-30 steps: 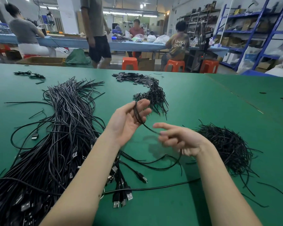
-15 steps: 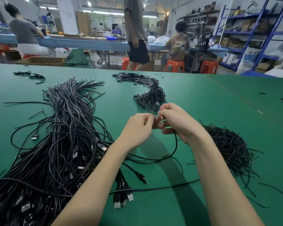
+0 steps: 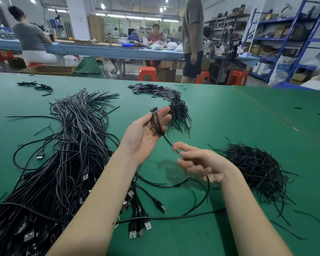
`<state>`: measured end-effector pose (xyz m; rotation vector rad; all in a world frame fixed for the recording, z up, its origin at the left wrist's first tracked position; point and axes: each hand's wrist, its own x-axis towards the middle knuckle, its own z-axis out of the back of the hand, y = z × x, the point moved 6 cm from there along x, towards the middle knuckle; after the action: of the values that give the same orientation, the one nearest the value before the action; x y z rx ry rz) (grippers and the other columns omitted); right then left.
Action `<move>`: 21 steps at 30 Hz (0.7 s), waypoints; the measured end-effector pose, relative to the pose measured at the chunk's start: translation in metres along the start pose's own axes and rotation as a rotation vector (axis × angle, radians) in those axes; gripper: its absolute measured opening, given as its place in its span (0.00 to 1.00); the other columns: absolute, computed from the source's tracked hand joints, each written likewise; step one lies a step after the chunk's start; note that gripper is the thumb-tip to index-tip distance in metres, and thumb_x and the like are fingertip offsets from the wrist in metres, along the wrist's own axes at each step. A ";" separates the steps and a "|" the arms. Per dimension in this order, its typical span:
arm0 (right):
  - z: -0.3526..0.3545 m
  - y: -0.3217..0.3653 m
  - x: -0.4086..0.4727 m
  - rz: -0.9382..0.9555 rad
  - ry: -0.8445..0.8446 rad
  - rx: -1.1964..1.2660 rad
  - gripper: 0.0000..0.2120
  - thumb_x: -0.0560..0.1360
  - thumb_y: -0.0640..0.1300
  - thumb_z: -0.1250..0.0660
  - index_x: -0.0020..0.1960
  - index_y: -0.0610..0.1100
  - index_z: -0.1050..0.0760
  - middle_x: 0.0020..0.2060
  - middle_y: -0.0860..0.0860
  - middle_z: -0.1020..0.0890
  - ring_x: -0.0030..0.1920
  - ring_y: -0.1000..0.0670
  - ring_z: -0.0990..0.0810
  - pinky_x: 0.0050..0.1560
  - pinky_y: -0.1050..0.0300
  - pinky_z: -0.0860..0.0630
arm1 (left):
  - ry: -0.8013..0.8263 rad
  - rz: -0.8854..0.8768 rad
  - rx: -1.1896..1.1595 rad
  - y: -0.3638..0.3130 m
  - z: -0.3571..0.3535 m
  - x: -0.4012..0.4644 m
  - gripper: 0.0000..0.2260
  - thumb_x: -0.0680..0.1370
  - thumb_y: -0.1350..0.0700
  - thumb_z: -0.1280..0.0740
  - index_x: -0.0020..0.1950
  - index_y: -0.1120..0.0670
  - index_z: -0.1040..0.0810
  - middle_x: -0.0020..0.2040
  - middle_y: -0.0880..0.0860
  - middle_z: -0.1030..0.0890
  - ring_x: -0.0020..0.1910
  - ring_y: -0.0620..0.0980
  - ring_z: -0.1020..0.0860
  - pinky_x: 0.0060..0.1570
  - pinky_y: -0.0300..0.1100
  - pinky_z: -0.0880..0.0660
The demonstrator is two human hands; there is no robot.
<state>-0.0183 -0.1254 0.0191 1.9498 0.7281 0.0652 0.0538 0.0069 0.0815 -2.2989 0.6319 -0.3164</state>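
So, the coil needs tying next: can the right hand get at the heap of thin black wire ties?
Probably yes: the heap of thin black wire ties lies beside the right hand on the green table, nothing between. It would first have to release the thin black cable it pinches.

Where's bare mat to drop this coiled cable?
Widest bare mat for the cable: right of the bundle heap, beyond the tie pile. A smaller patch lies between the forearms, right of the plugs. Left is crowded by the cable pile.
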 end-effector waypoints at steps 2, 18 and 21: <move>0.012 0.002 -0.002 0.038 0.012 0.348 0.19 0.71 0.30 0.25 0.56 0.44 0.28 0.32 0.49 0.31 0.21 0.58 0.32 0.13 0.70 0.39 | 0.020 -0.013 -0.029 -0.006 0.001 0.000 0.17 0.85 0.58 0.47 0.59 0.60 0.20 0.51 0.51 0.14 0.40 0.44 0.17 0.35 0.35 0.24; 0.016 0.056 -0.008 0.394 -0.747 -0.078 0.11 0.81 0.33 0.46 0.54 0.44 0.28 0.45 0.45 0.19 0.23 0.57 0.32 0.21 0.66 0.40 | 0.223 -0.027 0.853 0.030 -0.008 -0.007 0.11 0.85 0.59 0.42 0.57 0.61 0.22 0.51 0.54 0.13 0.49 0.50 0.15 0.43 0.35 0.23; 0.007 0.069 -0.017 0.349 -0.856 -0.489 0.14 0.78 0.32 0.46 0.51 0.47 0.26 0.42 0.49 0.20 0.24 0.56 0.31 0.22 0.65 0.38 | 0.232 0.012 0.891 0.036 -0.008 -0.008 0.10 0.85 0.61 0.41 0.58 0.65 0.22 0.52 0.57 0.14 0.52 0.52 0.15 0.46 0.36 0.21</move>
<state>0.0023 -0.1611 0.0774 1.4086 -0.1880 -0.3335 0.0317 -0.0159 0.0616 -1.4129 0.4769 -0.7033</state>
